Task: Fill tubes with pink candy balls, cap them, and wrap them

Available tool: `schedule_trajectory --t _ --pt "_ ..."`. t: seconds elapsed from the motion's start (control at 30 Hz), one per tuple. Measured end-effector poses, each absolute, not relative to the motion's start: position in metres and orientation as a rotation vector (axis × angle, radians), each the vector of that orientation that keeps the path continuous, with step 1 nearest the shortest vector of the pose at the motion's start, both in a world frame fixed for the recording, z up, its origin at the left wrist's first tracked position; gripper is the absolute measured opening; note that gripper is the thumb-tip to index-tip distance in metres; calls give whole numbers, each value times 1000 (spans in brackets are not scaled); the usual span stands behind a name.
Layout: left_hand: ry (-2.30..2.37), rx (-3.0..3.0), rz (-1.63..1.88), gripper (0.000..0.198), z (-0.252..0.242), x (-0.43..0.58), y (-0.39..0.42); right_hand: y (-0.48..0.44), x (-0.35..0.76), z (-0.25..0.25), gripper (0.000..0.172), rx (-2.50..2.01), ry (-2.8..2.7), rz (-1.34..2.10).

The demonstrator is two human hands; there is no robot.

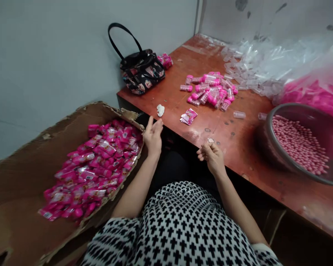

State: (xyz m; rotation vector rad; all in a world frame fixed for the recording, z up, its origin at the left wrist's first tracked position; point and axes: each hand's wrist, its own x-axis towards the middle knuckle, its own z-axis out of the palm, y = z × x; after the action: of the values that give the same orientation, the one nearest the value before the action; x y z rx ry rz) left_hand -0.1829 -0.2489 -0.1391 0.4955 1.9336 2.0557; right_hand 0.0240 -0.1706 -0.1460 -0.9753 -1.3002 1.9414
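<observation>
My left hand (pixel 153 137) is open, fingers stretched out, at the table's front edge beside the carton's rim. A crumpled white lump (pixel 160 110) lies on the table just beyond its fingertips. My right hand (pixel 213 157) is closed at the same edge, with thumb and fingers pressed together. A small pale bit (pixel 210 140) shows at its fingertips; whether it is held or lies on the table I cannot tell. Several flat pink printed packets (pixel 188 116) lie between the hands, farther in. Behind them is a pile of clear tubes with pink caps (pixel 211 90), filled with pink beads.
To the left, a cardboard carton (pixel 24 159) holds many filled pink packets (pixel 100 159). A grey bowl (pixel 266 136) of pink beads (pixel 299 144) stands at right. Empty clear tubes (pixel 246 70), a bag of pink pieces (pixel 316 92) and a floral handbag (pixel 143 72) sit farther back.
</observation>
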Motion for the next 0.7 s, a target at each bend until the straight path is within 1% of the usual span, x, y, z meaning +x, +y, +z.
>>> schedule_trajectory --t 0.07,0.13,0.23,0.3,0.4,0.47,0.53,0.57,0.63,0.7 --pt "2304 785 1822 61 -152 -209 -225 -172 23 -147 31 -997 -1335 1940" --pt "2572 887 1624 52 -163 -231 -201 -173 23 -147 31 -1031 -1354 1937" --pt "2650 902 1469 30 -175 -255 -180 -173 26 -148 30 -1065 -1353 1913" --pt "2645 891 1433 23 -180 -262 -177 -172 28 -150 29 -1068 -1344 1897" --pt "2734 935 1391 21 -178 -259 -181 -171 31 -150 29 -1067 -1330 1909" --pt "2732 1090 1403 28 -174 -247 -182 -170 30 -150 29 -1065 -1330 1927" --pt "2576 1330 1395 37 -171 -230 -177 -169 29 -148 29 -1060 -1344 1935" --pt "2470 1431 1362 38 -170 -222 -172 -168 28 -147 29 -1056 -1354 1937" --pt "2316 1545 1255 34 -170 -209 -161 -166 27 -145 29 -1046 -1372 1940" --pt "2272 1566 1171 28 -174 -200 -150 -163 27 -144 29 -1033 -1389 1939"
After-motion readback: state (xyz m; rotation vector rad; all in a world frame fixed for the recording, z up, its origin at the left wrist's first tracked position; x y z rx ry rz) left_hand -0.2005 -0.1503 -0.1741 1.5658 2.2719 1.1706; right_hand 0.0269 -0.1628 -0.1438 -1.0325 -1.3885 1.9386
